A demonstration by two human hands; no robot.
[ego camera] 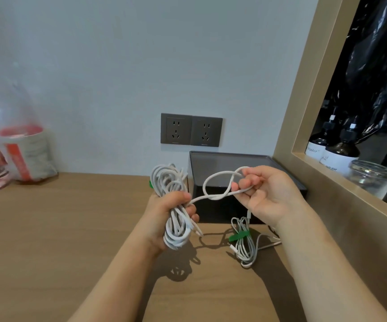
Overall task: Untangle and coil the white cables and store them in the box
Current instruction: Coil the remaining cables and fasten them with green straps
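A person's left hand (158,211) grips a loose bundle of white cable (169,180) above the tabletop (71,228), its fingers curled round the strands. The right hand (271,194) pinches a free loop (213,184) of the same cable between thumb and fingers (245,183), just in front of the open dark box (229,156). A second cable (245,251), bound with a green tie (237,237), lies on the tabletop beside the box. The cable looks light, limp and springy; a firm hold across the middle of the coils should keep them from spilling.
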